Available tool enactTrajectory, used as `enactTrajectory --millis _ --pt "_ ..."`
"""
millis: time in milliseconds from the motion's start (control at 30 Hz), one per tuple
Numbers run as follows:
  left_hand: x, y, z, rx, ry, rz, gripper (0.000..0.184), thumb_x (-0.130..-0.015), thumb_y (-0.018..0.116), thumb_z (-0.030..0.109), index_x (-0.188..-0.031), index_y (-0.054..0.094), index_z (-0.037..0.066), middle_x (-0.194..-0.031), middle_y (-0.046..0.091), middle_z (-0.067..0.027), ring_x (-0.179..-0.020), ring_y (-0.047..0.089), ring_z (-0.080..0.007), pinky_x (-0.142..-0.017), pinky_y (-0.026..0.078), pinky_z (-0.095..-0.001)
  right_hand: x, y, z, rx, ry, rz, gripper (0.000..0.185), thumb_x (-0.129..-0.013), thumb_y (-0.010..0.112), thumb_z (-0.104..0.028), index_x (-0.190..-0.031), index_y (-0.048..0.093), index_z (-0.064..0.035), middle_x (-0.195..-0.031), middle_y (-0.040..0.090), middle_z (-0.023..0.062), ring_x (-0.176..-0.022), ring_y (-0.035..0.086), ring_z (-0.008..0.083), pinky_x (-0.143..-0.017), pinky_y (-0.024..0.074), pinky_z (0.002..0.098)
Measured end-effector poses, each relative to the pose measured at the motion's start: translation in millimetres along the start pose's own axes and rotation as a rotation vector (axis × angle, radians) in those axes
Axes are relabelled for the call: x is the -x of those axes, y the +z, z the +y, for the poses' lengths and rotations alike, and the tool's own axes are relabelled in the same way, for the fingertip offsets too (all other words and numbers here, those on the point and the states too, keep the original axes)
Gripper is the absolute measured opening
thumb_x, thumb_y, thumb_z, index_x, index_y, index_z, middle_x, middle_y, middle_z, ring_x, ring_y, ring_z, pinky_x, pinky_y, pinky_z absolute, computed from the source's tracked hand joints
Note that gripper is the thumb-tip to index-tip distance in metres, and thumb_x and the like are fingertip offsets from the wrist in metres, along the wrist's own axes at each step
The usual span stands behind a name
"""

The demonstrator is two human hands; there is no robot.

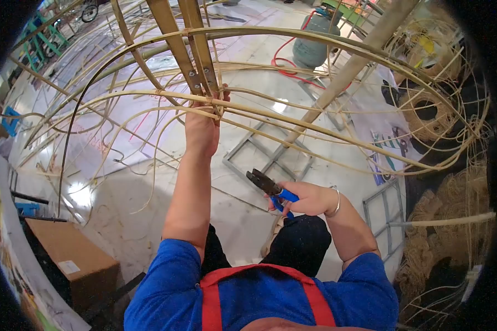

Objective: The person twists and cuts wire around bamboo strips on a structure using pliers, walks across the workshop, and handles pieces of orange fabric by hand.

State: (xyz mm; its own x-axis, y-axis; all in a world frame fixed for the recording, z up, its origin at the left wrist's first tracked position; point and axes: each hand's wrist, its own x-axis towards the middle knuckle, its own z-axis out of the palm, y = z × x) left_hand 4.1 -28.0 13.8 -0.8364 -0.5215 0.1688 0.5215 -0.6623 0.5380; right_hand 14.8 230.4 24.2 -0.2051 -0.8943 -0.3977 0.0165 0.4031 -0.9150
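Observation:
My left hand [202, 129] reaches up and grips several bamboo strips [259, 111] where they cross, at the foot of two brownish upright bars [193, 49] fastened with bolts. Its fingers wrap behind the joint and are partly hidden. Low in front of my knee, my right hand [309, 198] is closed around pliers [270, 186] with blue handles; their dark jaws point up and left, apart from the strips. A long curved bamboo hoop [292, 35] arches above both hands.
A grey-green gas cylinder [313, 41] with a red hose [281, 53] stands behind the frame. A thick pole [345, 77] slants across on the right, near coiled cane [425, 113]. Metal grid frames [243, 148] lie on the floor. A cardboard box [72, 254] sits lower left.

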Motion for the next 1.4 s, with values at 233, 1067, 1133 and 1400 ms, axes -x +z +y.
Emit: enactTrajectory --millis 233,1067,1133,1400 --pt "-2.3 -6.6 -7.6 0.012 0.035 0.106 0.020 -0.085 0.054 0.009 -0.102 0.048 0.003 -0.096 0.055 -0.0083 -0.092 0.055 -0.0184 -0.086 0.046 -0.0316 -68.8 -48.0 47.2 0.159 -0.032 0.402 0.036 -0.075 0.047 0.003 -0.111 0.046 -0.0051 -0.094 0.056 0.0062 -0.083 0.053 0.0135 -0.071 0.0467 0.0267" --pt "-7.1 -10.7 -10.4 -0.166 0.026 0.098 0.019 -0.084 0.056 0.013 -0.101 0.053 0.006 -0.086 0.057 -0.0020 -0.082 0.052 -0.0111 -0.074 0.042 -0.0250 -235.5 -145.0 5.0 0.119 -0.570 0.221 0.057 -0.060 0.038 0.016 -0.112 0.045 -0.0030 -0.096 0.055 0.0087 -0.091 0.053 0.0185 -0.081 0.0431 0.0278" --pt "-9.0 -14.5 -11.8 -0.193 -0.007 0.113 0.019 -0.084 0.056 0.013 -0.102 0.052 0.006 -0.087 0.056 -0.0018 -0.083 0.052 -0.0106 -0.075 0.042 -0.0254 -250.3 -150.1 13.7 0.036 -0.543 0.237 0.054 -0.060 0.039 0.015 -0.111 0.045 -0.0024 -0.094 0.055 0.0094 -0.090 0.052 0.0193 -0.082 0.0422 0.0284" --pt "-12.8 -21.4 -12.8 -0.119 -0.044 0.117 0.024 -0.083 0.057 0.014 -0.105 0.050 0.007 -0.099 0.056 -0.0033 -0.094 0.051 -0.0129 -0.084 0.039 -0.0281 -232.2 -130.4 -9.0 0.318 -0.753 0.192 0.060 -0.058 0.035 0.014 -0.114 0.046 -0.0023 -0.101 0.055 0.0101 -0.097 0.051 0.0190 -0.088 0.0393 0.0297"
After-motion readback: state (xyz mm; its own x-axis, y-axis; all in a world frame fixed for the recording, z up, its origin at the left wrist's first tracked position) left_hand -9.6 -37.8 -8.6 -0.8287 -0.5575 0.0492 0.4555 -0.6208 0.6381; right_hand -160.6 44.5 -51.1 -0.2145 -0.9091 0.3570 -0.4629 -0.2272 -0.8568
